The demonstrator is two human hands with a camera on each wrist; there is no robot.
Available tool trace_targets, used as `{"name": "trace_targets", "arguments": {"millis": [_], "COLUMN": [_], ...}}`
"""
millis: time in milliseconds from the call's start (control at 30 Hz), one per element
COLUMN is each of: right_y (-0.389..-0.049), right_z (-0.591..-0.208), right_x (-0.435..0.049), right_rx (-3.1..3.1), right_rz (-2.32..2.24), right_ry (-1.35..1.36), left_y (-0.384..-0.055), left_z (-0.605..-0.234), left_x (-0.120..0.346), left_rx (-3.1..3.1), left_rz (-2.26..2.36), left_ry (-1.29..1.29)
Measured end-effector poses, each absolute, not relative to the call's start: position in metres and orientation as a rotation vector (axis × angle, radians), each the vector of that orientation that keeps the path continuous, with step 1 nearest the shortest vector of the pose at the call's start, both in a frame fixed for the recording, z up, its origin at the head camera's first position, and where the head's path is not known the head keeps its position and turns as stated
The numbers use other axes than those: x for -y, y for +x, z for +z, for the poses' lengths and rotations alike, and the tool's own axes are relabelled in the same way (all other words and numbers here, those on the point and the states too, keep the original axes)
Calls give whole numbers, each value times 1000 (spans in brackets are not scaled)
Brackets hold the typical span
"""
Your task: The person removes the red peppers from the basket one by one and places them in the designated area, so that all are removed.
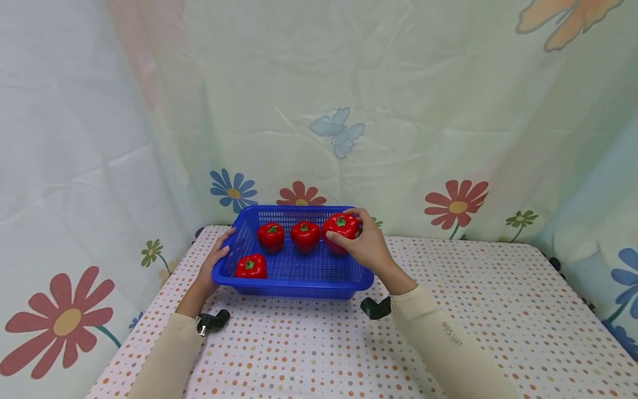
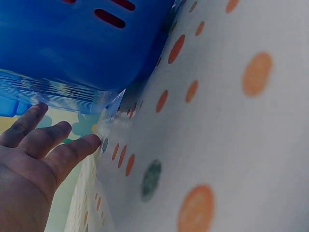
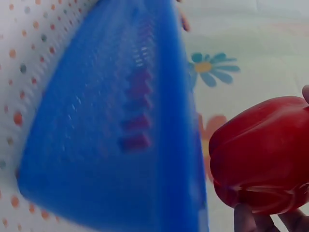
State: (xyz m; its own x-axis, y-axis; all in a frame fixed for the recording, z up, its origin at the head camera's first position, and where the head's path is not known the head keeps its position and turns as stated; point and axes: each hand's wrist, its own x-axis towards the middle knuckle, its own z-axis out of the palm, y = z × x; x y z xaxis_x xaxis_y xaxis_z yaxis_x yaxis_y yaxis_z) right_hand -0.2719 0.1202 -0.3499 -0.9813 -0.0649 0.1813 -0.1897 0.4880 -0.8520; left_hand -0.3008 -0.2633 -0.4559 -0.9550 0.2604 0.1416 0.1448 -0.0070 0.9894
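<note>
A blue plastic basket (image 1: 299, 291) with slotted walls sits on the table. Inside it lie three red bell peppers: a back-left pepper (image 1: 271, 238), a middle pepper (image 1: 305, 237) and a front-left pepper (image 1: 251, 267). My right hand (image 1: 370, 246) grips another red bell pepper (image 3: 260, 154) between thumb and fingers, at the basket's right end; in the right wrist view it stands above the rim. Along the basket's left side, my left hand (image 1: 211, 267) rests with fingers extended. The left wrist view shows these fingers (image 2: 72, 154) spread beside the basket wall.
A dotted cloth (image 1: 473, 310) covers the table. Behind it hangs a curtain (image 1: 399, 138) printed with flowers and butterflies. Black devices are worn on the left wrist (image 1: 214, 321) and the right wrist (image 1: 376, 308).
</note>
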Motion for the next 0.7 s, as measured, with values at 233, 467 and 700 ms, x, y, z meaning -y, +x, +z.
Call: {"name": "trace_targets", "arguments": {"millis": [233, 467, 700], "right_y": [-291, -317, -333], "right_z": [-352, -382, -415], "right_x": [-159, -192, -209], "right_rx": [2418, 2386, 2544], "right_rz": [1477, 1441, 1344], "right_ry": [144, -23, -216], "left_y": [-303, -299, -304], "left_z": [-458, -455, -460], "left_x": [265, 265, 263], "left_rx": [-2155, -2168, -2138], "left_rz": [2147, 2148, 2149], "left_ry": [447, 462, 491]}}
